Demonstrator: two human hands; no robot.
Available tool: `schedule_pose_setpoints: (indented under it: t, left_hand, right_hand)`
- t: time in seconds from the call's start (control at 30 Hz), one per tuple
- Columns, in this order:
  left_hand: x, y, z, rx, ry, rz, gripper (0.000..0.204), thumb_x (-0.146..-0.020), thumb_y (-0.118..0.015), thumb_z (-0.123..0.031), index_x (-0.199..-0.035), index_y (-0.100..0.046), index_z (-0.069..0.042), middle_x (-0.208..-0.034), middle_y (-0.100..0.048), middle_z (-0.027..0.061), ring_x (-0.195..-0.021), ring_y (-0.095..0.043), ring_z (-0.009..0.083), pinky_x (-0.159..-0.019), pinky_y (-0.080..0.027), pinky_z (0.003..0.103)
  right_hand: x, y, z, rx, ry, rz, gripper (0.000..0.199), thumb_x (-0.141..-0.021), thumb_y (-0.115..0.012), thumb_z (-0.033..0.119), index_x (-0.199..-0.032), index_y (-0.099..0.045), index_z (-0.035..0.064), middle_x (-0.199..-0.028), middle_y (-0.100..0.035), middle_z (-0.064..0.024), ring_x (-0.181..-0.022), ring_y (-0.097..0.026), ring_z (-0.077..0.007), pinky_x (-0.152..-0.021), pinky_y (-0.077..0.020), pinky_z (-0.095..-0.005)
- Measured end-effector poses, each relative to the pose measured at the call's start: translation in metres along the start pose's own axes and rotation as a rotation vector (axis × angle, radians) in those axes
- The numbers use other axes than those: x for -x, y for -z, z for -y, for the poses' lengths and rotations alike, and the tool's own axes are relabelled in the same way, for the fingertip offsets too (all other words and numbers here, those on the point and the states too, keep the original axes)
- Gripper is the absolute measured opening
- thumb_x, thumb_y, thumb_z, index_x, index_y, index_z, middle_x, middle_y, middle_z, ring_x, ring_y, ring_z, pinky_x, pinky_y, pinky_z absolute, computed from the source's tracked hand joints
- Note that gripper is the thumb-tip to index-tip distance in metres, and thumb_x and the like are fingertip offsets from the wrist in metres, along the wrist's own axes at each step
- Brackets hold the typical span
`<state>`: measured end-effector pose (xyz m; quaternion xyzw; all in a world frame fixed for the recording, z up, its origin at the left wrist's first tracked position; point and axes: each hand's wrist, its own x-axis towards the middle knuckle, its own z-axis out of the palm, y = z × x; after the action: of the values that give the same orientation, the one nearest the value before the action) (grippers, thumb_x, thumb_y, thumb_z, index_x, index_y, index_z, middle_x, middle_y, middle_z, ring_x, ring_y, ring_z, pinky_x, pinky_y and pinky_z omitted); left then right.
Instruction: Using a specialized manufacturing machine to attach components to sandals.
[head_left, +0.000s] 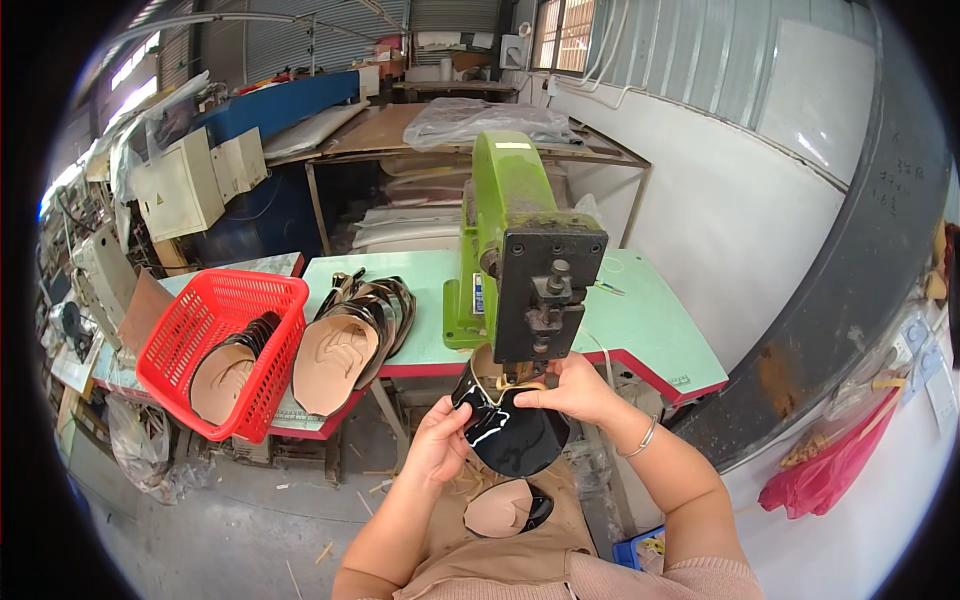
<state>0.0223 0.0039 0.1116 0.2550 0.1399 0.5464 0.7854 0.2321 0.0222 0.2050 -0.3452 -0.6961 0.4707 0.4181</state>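
Observation:
A glossy black shoe upper (pixel 522 442) with a tan lining is held under the black head (pixel 548 300) of a green machine. My left hand (pixel 441 440) pinches its left edge. On the other side my right hand (pixel 577 392) grips the top edge, thumb on the black face, close to the machine's working point. A strip of tan edging shows between the hands, and the exact contact with the tool is hidden. Another upper (pixel 498 510), tan lining upward, lies on my lap below.
The green machine (pixel 492 195) stands on a pale green table (pixel 650 310) with a red edge. To the left, stacked uppers (pixel 335 365) lie beside a red plastic basket (pixel 285 300) holding more. A blue bin (pixel 630 552) sits low at my right, and a pink bag (pixel 830 460) hangs on the right.

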Motion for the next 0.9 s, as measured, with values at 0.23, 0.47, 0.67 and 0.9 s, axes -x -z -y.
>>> schedule_pose_setpoints:
  t: [0.23, 0.47, 0.67, 0.9]
  left_hand:
    - [0.004, -0.003, 0.000, -0.027, 0.009, -0.047, 0.012, -0.088, -0.055, -0.007, -0.100, -0.054, -0.007, -0.106, -0.062, 0.0076, -0.100, -0.060, 0.0191, -0.086, -0.050, 0.035]
    - [0.009, -0.021, 0.004, -0.070, -0.006, -0.056, 0.011, -0.086, -0.059, -0.009, -0.095, -0.053, -0.008, -0.097, -0.063, 0.0076, -0.086, -0.064, 0.0163, -0.071, -0.056, 0.031]
    - [0.009, -0.018, -0.001, -0.048, -0.017, -0.090, 0.009, -0.086, -0.057, -0.008, -0.095, -0.054, -0.008, -0.098, -0.063, 0.0073, -0.088, -0.063, 0.0161, -0.074, -0.055, 0.033]
    - [0.005, 0.001, 0.001, -0.126, -0.042, -0.174, 0.014, -0.085, -0.059, -0.007, -0.099, -0.054, -0.007, -0.101, -0.060, 0.0068, -0.088, -0.061, 0.0155, -0.075, -0.053, 0.031]
  right_hand:
    - [-0.006, -0.001, 0.002, 0.064, 0.052, 0.046, 0.060, -0.067, -0.078, 0.009, -0.116, -0.045, -0.0014, -0.109, -0.058, -0.0093, -0.097, -0.056, -0.0153, -0.085, -0.0456, -0.0295]
    - [-0.003, 0.021, -0.014, 0.190, -0.088, 0.000, 0.056, -0.062, -0.082, 0.012, -0.111, -0.056, 0.0032, -0.106, -0.061, -0.0022, -0.090, -0.054, -0.0131, -0.077, -0.0433, -0.0291]
    - [-0.006, 0.009, -0.009, 0.114, -0.036, -0.012, 0.057, -0.062, -0.082, 0.012, -0.112, -0.055, 0.0027, -0.107, -0.060, -0.0036, -0.096, -0.055, -0.0152, -0.085, -0.0441, -0.0317]
    - [-0.014, 0.003, -0.003, 0.398, 0.130, -0.032, 0.065, -0.057, -0.083, 0.019, -0.114, -0.054, 0.0067, -0.110, -0.059, -0.0095, -0.098, -0.058, -0.0207, -0.087, -0.0465, -0.0336]
